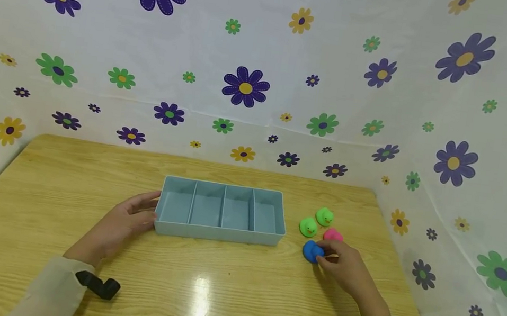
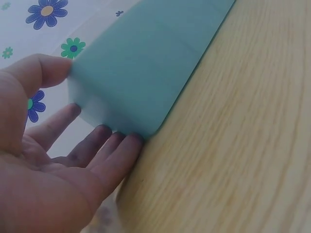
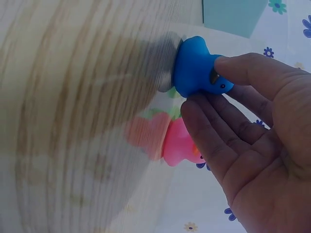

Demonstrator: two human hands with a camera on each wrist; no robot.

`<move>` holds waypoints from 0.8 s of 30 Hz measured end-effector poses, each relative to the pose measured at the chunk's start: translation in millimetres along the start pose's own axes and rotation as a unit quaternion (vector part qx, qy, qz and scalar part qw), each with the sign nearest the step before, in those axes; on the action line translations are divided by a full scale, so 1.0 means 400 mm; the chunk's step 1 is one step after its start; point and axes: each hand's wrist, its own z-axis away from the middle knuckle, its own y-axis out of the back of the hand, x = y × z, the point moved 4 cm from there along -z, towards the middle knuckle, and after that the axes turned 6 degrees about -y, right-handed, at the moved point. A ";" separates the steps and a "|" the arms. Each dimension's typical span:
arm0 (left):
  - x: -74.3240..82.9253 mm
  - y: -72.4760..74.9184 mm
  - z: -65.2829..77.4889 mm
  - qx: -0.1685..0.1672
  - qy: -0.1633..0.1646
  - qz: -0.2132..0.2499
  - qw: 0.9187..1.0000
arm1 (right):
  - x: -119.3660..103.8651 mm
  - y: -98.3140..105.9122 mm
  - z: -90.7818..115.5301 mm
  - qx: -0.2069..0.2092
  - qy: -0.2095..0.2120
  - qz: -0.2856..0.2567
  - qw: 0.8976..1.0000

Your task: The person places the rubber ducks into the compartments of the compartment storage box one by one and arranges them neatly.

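Observation:
A blue-grey box (image 1: 219, 234) divided into compartments by upright walls stands in the middle of the table. My left hand (image 1: 127, 221) rests against its left end, thumb and fairly straight fingertips touching the end wall (image 2: 126, 82). With thumb and fingers, my right hand (image 1: 344, 266) pinches a blue rubber duck (image 1: 312, 251) by its head, right of the box. In the right wrist view the blue duck (image 3: 194, 68) is low at the tabletop. Just behind it sits a pink rubber duck (image 1: 333, 235), partly hidden by the right hand in the head view.
Two green rubber ducks (image 1: 308, 227) sit between the box and the pink duck, one a little farther back. The wooden table (image 1: 226, 293) meets flower-patterned white sheeting (image 1: 199, 55) at the back and on both sides.

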 end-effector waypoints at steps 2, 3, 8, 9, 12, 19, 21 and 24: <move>-0.002 0.000 -0.003 0.000 -0.003 0.000 1.000 | 0.001 0.000 0.000 -0.001 -0.004 -0.001 1.000; -0.002 0.000 -0.004 0.000 -0.005 0.001 1.000 | 0.001 0.001 0.000 0.000 -0.006 -0.001 1.000; -0.003 -0.001 -0.007 0.001 -0.010 0.001 1.000 | 0.004 0.005 0.005 0.006 -0.008 -0.003 1.000; -0.003 -0.001 -0.007 0.002 -0.010 0.001 1.000 | 0.004 0.006 0.006 0.007 -0.008 -0.005 1.000; -0.004 -0.001 -0.004 0.003 -0.009 -0.001 1.000 | 0.002 0.005 0.011 0.013 -0.003 -0.010 1.000; -0.005 -0.003 -0.003 0.004 -0.010 0.003 1.000 | -0.011 0.011 0.016 0.049 -0.001 0.009 0.999; -0.006 -0.002 -0.002 0.006 -0.008 0.001 1.000 | -0.020 0.018 0.016 0.065 0.007 0.022 0.998; -0.007 0.000 0.001 0.009 -0.005 -0.001 1.000 | -0.040 0.030 0.014 0.096 0.034 0.032 0.994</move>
